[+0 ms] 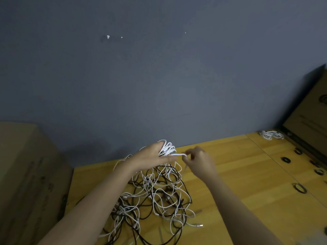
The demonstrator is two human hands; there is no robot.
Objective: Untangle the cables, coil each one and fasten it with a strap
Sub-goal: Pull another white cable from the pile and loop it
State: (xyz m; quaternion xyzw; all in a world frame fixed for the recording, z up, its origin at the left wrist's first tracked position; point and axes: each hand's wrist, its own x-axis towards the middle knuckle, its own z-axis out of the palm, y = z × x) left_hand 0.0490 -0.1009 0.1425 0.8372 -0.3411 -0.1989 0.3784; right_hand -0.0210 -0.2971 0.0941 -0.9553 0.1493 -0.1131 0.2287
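A tangle of white and black cables [155,197] lies on the yellow wooden table [247,200]. My left hand [152,154] is raised above the tangle and holds a coil of white cable [168,147] looped round its fingers. My right hand [198,160] is just to the right of it and pinches the free strand of that white cable [178,154] between thumb and fingertips. A white connector end [199,225] lies at the pile's lower right.
A coiled white cable bundle [271,135] sits at the table's far right corner. Several black coiled cables [300,187] lie along the right side. A cardboard box [309,112] stands at the right, another box [23,174] at the left. A grey wall is behind.
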